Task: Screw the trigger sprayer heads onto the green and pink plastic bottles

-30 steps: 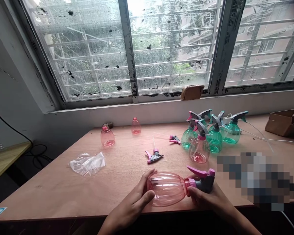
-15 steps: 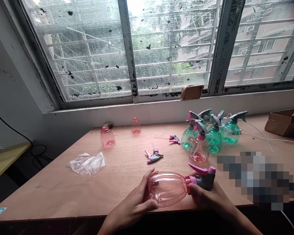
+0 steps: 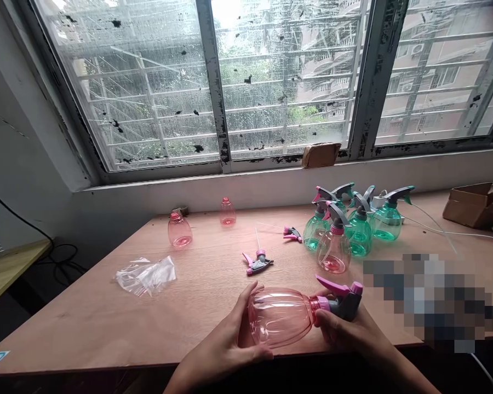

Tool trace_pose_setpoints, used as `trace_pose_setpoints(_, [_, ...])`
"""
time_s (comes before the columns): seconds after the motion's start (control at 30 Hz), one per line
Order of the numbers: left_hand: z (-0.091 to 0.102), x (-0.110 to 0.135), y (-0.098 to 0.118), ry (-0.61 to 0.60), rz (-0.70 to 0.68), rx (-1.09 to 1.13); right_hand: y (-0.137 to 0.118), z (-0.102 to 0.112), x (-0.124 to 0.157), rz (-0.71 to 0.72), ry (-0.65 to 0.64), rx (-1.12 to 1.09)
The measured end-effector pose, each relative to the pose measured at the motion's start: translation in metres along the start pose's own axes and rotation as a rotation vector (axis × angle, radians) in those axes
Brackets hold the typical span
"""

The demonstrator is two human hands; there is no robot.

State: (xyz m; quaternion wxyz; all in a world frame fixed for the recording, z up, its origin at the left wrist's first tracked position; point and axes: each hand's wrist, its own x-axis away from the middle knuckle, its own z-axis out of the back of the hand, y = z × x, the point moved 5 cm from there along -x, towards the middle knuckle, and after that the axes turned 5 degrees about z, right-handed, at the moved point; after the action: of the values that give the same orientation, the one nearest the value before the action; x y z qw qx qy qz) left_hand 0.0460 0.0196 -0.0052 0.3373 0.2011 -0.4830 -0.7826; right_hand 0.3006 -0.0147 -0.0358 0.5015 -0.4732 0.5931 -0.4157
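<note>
A clear red spray bottle (image 3: 281, 316) lies sideways between my hands, above the table's front edge. Its pink and dark grey trigger head (image 3: 344, 298) sits at the neck, pointing right. My left hand (image 3: 234, 339) is wrapped round the bottle's base, thumb below and fingers behind. My right hand (image 3: 345, 328) pinches the pink collar at the neck, with the thumb in front; its other fingers are partly hidden. Just beyond the bottle lies a loose trigger sprayer (image 3: 259, 264) with its thin tube pointing away. A second loose sprayer (image 3: 293, 235) rests farther back.
Two open red bottles (image 3: 180, 231) (image 3: 227, 213) stand at the back left. Crumpled plastic bags (image 3: 147, 275) lie left. Several green spray bottles (image 3: 359, 232) and a red one (image 3: 333, 254) stand right. A cardboard box (image 3: 474, 205) and a white cable (image 3: 460, 233) are farther right.
My left thumb has shifted slightly right along the bottle's underside, and the bottle has turned a little. My right hand's hold on the collar looks nearly the same.
</note>
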Motion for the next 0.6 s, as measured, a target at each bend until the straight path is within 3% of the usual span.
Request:
trace_pose_setpoints(0.47, [0.0052,0.0007,0.0078,0.015,0.082,0.143,-0.0023,-0.0024,0.0015,0.004,-0.038,-0.019])
trace_pose_setpoints(0.6, [0.0018,-0.0004,0.0048,0.011,0.066,0.075,-0.0015,-0.0015,0.0006,0.015,-0.046,-0.002])
